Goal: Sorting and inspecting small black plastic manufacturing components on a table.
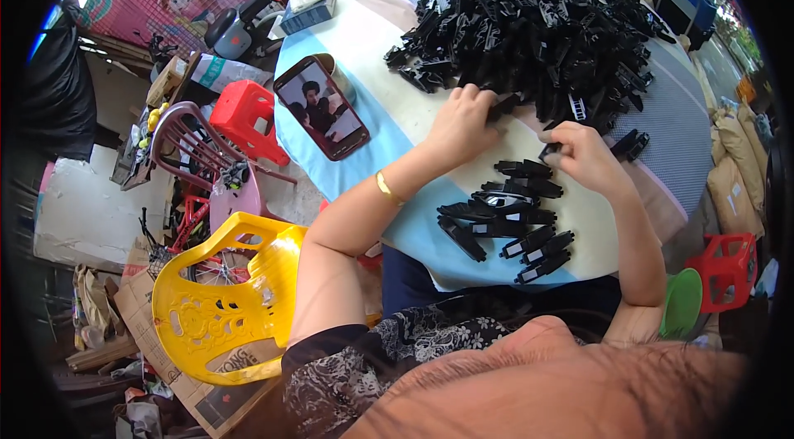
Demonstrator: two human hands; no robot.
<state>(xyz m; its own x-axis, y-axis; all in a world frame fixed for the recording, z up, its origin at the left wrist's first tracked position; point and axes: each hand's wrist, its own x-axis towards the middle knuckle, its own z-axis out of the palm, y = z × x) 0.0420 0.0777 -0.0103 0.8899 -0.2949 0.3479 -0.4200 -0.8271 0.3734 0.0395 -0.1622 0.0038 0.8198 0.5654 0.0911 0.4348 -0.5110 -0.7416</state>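
Note:
A big heap of black plastic parts [529, 26] covers the far side of the table. At its near edge my left hand [463, 129] has its fingers closed on a narrow black plastic part [503, 107]. My right hand [585, 156] is to the right and a little nearer, thumb and fingers pinched on a small black plastic part [547, 151], mostly hidden by the fingers. Between my arms lies a smaller group of black parts [504, 212], some with pale patches, several of them in a rough row at its near end. Two more parts [630, 145] lie just beyond my right wrist.
A phone [321, 107] leans against a round container [337, 75] left of my left forearm. Behind it sits a blue box [308, 11]. A yellow chair [227, 298], pink chair [236, 199] and red stool [246, 121] stand left; another red stool [728, 274] stands right.

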